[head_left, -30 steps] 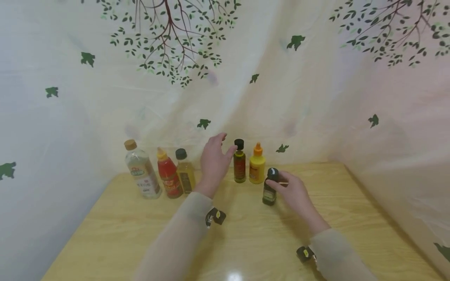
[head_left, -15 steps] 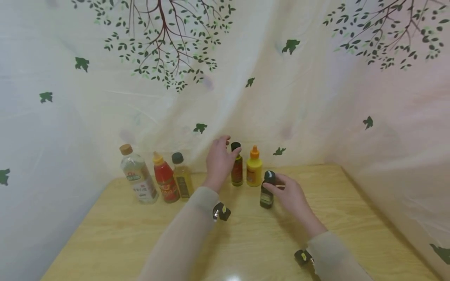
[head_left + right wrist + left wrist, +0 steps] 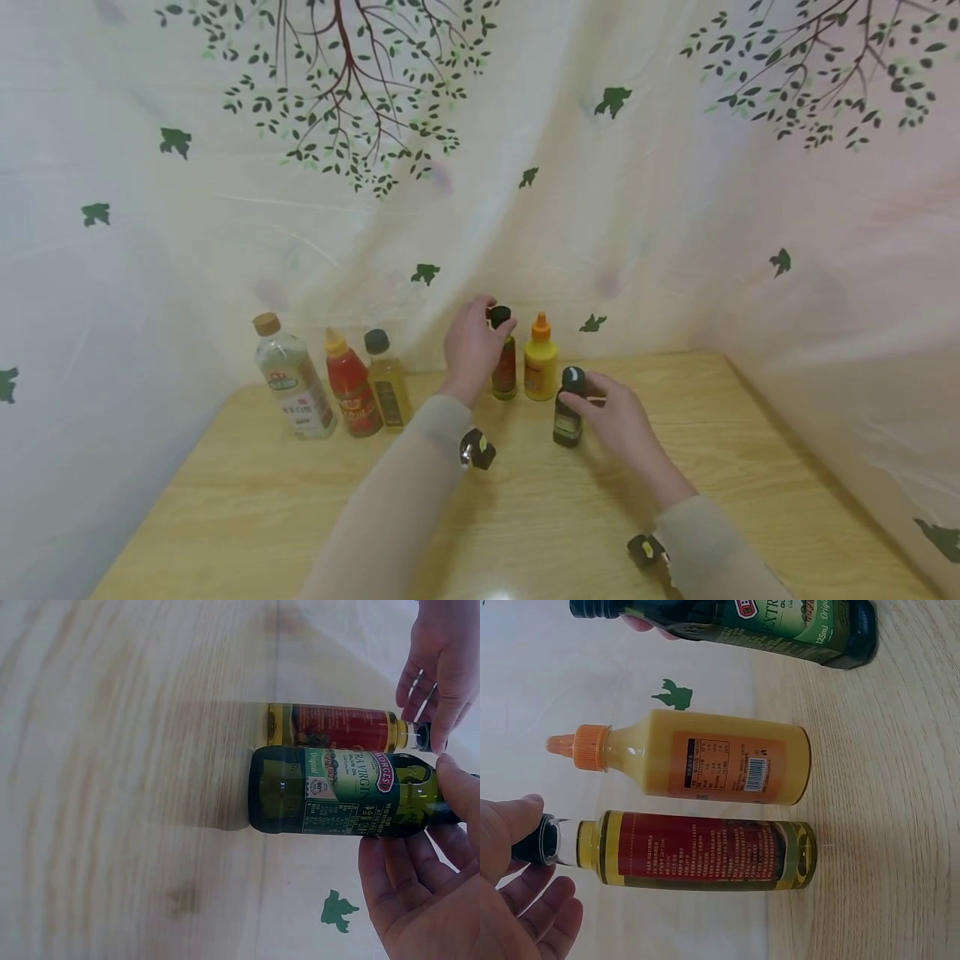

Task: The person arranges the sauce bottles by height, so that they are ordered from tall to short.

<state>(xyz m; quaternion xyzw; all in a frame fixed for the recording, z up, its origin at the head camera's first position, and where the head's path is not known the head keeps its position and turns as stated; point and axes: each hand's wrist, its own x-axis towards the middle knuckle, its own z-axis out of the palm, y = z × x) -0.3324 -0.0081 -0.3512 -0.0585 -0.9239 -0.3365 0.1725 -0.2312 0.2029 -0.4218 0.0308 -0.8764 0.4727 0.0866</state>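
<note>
My left hand has its thumb and fingers around the black cap of a slim oil bottle with a dark red label, which stands upright at the back of the table. With my right hand I grip the neck of a dark green olive oil bottle, upright and nearer to me. Between these two, slightly behind, stands a yellow squeeze bottle with an orange nozzle cap; no hand touches it. In the right wrist view the olive oil bottle hides it.
On the left of the wooden table stand a large clear bottle with a brown cap, a red squeeze bottle and a yellow oil bottle with a dark cap. A leaf-printed cloth hangs behind and at the sides.
My left hand has moved right and closed its fingers and thumb on the cap of the red-label oil bottle. My right hand keeps its grip on the olive oil bottle. The head view shifts slightly.
</note>
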